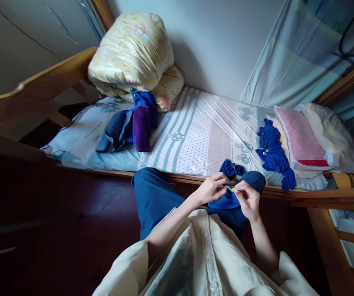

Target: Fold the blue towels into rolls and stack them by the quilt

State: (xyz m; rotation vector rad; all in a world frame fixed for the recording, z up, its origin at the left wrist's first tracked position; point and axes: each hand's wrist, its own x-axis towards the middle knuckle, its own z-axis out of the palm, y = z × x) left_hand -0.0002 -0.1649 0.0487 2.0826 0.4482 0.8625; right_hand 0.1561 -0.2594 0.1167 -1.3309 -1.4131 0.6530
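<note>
I am reaching my left forearm point(173, 224) between one and two o'clock and my right forearm point(263, 242) toward eleven. My left hand point(214, 187) and right hand point(248, 200) are facing each other, close together, both curling their fingers into a pinch.

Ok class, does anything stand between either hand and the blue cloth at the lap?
Nothing visible does. The left hand and right hand are already at the blue cloth, pinching around its green edging. The blue pile lies off to the right, away from both.
</note>
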